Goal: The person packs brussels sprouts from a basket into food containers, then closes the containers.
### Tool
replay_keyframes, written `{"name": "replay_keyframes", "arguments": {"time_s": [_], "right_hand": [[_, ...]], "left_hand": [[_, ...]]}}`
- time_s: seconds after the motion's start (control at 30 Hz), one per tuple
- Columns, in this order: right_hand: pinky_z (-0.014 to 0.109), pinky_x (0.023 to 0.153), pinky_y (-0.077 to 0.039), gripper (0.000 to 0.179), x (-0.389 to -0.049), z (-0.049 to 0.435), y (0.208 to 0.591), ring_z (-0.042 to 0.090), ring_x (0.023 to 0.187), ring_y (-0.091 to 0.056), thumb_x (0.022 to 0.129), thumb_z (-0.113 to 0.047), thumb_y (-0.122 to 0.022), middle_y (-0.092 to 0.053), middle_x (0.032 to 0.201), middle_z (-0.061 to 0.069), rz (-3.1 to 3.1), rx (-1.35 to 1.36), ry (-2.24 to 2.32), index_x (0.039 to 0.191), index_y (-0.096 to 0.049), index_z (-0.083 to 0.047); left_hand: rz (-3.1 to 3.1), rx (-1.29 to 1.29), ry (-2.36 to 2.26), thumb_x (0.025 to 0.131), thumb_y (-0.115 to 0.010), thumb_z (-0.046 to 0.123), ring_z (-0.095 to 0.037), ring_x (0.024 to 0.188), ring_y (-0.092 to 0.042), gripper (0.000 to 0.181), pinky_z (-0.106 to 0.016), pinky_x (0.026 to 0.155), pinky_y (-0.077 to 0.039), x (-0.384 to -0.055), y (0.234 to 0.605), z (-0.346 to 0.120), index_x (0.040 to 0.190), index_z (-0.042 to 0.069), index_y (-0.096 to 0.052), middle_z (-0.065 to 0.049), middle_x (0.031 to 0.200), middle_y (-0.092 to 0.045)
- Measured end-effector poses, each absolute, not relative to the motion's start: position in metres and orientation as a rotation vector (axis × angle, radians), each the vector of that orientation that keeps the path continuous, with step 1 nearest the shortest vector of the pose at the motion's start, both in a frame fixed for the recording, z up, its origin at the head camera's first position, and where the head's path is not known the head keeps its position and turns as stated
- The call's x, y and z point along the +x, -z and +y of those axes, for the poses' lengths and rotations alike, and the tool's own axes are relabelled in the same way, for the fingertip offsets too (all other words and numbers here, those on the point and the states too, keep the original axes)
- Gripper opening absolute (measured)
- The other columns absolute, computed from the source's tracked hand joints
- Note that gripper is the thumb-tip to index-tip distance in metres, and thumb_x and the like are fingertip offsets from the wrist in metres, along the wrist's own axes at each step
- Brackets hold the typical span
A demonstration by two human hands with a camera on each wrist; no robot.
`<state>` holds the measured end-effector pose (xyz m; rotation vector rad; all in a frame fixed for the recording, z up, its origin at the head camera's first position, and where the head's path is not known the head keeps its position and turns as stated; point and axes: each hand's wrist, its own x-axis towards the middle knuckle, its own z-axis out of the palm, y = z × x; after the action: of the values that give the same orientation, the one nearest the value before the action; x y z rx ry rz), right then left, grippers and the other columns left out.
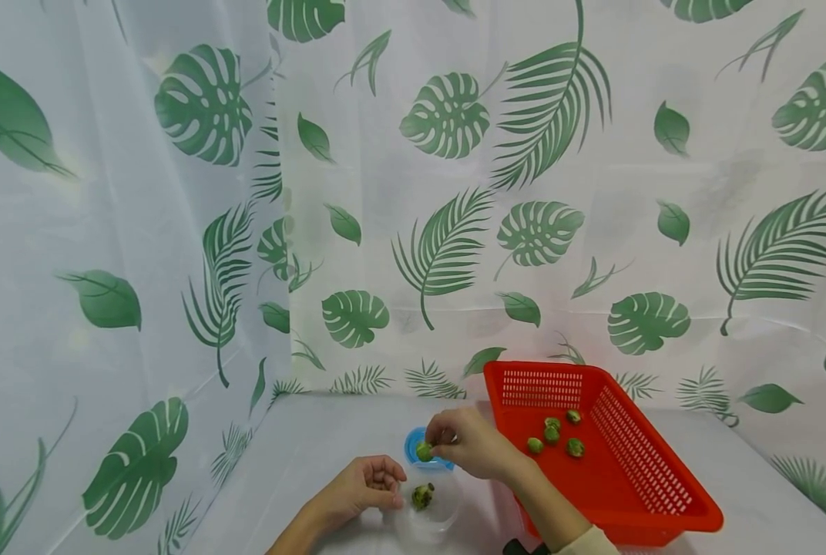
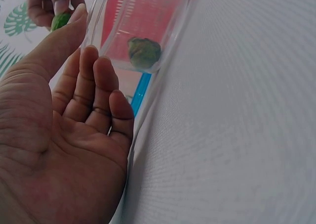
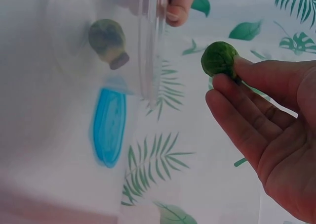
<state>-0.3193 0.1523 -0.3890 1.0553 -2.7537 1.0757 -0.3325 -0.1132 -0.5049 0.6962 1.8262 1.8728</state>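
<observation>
My right hand (image 1: 471, 445) pinches a green Brussels sprout (image 3: 218, 59) between thumb and fingertips, above the far side of a clear plastic container (image 1: 448, 521). One browned Brussels sprout (image 1: 423, 496) lies inside that container. At the container's left side is my left hand (image 1: 360, 489), its fingers loosely bent and the fingertips at the wall; whether they press on it I cannot tell. In the left wrist view, the palm of the left hand (image 2: 74, 130) faces the camera and holds nothing. Behind the container lies a blue lid (image 3: 109, 127), partly covered by the right hand in the head view.
A red perforated basket (image 1: 652, 470) stands to the right, with several Brussels sprouts (image 1: 575, 447) on its floor. Its left wall is close to my right forearm. A dark object (image 1: 515, 546) shows at the bottom edge. Leaf-patterned sheets (image 1: 448, 254) hang behind and at left.
</observation>
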Motion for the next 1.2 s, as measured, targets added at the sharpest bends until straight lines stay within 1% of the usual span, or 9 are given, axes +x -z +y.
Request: {"name": "replay_keyframes", "arguments": {"time_s": [0.1, 0.4, 0.7, 0.83, 1.0, 1.2], "right_hand": [[0.021, 0.077, -0.056, 0.008, -0.318, 0.152, 0.391, 0.009, 0.08, -0.065, 0.093, -0.01, -0.077, -0.073, 0.091, -0.007, -2.78, 1.045, -1.092, 0.1, -0.076, -0.015], [0.022, 0.071, -0.056, 0.005, -0.315, 0.149, 0.398, 0.006, 0.076, -0.065, 0.092, -0.009, -0.078, -0.073, 0.089, -0.006, -2.816, 1.098, -1.106, 0.095, -0.076, -0.014], [0.022, 0.068, -0.056, 0.006, -0.311, 0.146, 0.404, 0.01, 0.076, -0.066, 0.091, -0.009, -0.079, -0.073, 0.089, -0.003, -2.828, 1.094, -1.122, 0.092, -0.076, -0.014], [0.021, 0.069, -0.056, 0.008, -0.308, 0.143, 0.407, 0.01, 0.077, -0.066, 0.09, -0.006, -0.079, -0.073, 0.089, -0.004, -2.847, 1.076, -1.139, 0.092, -0.076, -0.014], [0.02, 0.071, -0.056, 0.01, -0.306, 0.14, 0.411, 0.009, 0.078, -0.066, 0.09, -0.004, -0.078, -0.073, 0.088, -0.005, -2.842, 1.083, -1.13, 0.091, -0.076, -0.014], [0.02, 0.072, -0.055, 0.01, -0.304, 0.138, 0.414, 0.007, 0.078, -0.065, 0.09, -0.003, -0.078, -0.072, 0.085, -0.008, -2.83, 1.103, -1.126, 0.091, -0.075, -0.013]], "left_hand": [[1.824, 0.692, -1.873, 0.088, -0.082, 0.007, -0.005, 0.08, -0.06, 0.029, -0.02, 0.072, -0.053, -0.333, 0.506, -0.113, 0.112, 0.004, -0.068, 0.005, 0.091, -0.066], [1.818, 0.697, -1.881, 0.088, -0.081, 0.005, -0.005, 0.08, -0.06, 0.029, -0.019, 0.072, -0.052, -0.333, 0.506, -0.113, 0.114, 0.001, -0.067, 0.004, 0.091, -0.066], [1.812, 0.713, -1.873, 0.088, -0.081, 0.006, -0.005, 0.081, -0.059, 0.029, -0.018, 0.071, -0.052, -0.333, 0.507, -0.113, 0.114, 0.002, -0.067, 0.004, 0.091, -0.066], [1.805, 0.71, -1.875, 0.088, -0.082, 0.006, -0.005, 0.08, -0.059, 0.031, -0.018, 0.071, -0.052, -0.333, 0.507, -0.113, 0.114, 0.002, -0.067, 0.004, 0.091, -0.066], [1.796, 0.708, -1.878, 0.086, -0.082, 0.007, -0.005, 0.08, -0.06, 0.034, -0.018, 0.071, -0.052, -0.333, 0.506, -0.113, 0.115, 0.0, -0.066, 0.005, 0.091, -0.066], [1.809, 0.717, -1.872, 0.086, -0.083, 0.007, -0.005, 0.079, -0.06, 0.034, -0.018, 0.07, -0.052, -0.333, 0.506, -0.113, 0.115, 0.0, -0.066, 0.004, 0.09, -0.066]]}}
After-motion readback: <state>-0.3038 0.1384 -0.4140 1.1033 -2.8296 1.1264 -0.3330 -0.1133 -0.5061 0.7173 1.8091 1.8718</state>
